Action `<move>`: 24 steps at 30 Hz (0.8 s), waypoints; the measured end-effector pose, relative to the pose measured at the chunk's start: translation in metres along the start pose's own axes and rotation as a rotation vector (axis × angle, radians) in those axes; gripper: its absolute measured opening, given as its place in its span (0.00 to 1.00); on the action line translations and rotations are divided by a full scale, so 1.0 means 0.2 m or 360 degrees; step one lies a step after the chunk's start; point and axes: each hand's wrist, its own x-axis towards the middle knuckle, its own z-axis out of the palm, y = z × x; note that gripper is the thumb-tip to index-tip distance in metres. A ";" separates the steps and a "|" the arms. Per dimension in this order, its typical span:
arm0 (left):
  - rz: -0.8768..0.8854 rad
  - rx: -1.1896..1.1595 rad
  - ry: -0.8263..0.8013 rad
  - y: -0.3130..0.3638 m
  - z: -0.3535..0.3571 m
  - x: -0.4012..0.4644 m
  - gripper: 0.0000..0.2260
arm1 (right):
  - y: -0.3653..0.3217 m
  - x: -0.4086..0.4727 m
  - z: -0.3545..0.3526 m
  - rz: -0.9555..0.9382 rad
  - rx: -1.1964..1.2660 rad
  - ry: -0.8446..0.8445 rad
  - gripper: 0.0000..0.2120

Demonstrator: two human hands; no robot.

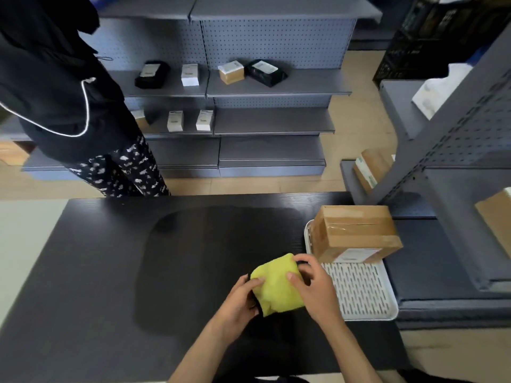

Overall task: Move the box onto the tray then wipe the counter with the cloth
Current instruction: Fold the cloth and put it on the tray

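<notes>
A taped brown cardboard box (pixel 356 233) sits on the far end of a white slotted tray (pixel 359 291) at the right side of the dark counter (pixel 110 272). A folded yellow cloth (pixel 276 286) with a dark edge is just above the counter, left of the tray. My left hand (pixel 240 302) grips its left side with the thumb on top. My right hand (pixel 315 286) holds its right side, fingers curled over the far edge.
A person in dark clothes (pixel 63 92) stands beyond the counter's far left. Grey pegboard shelves (pixel 249 87) with small boxes and black parcels line the back. A grey shelf unit (pixel 453 172) with more cartons stands close on the right.
</notes>
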 end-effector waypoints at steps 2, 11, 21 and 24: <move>-0.0086 -0.0021 -0.0065 -0.03 0.03 0.00 0.21 | -0.02 0.00 -0.05 -0.0047 -0.0003 -0.0015 0.13; -0.0167 0.0012 -0.0415 -0.10 0.29 0.01 0.22 | 0.05 -0.04 -0.31 0.0116 0.0451 0.0011 0.10; 0.0382 0.0320 -0.0264 -0.27 0.47 0.12 0.29 | 0.30 -0.06 -0.60 0.0272 0.0331 0.0061 0.18; 0.0624 0.0753 -0.0261 -0.32 0.50 0.16 0.17 | 0.41 -0.07 -0.66 0.0326 0.0298 -0.0084 0.25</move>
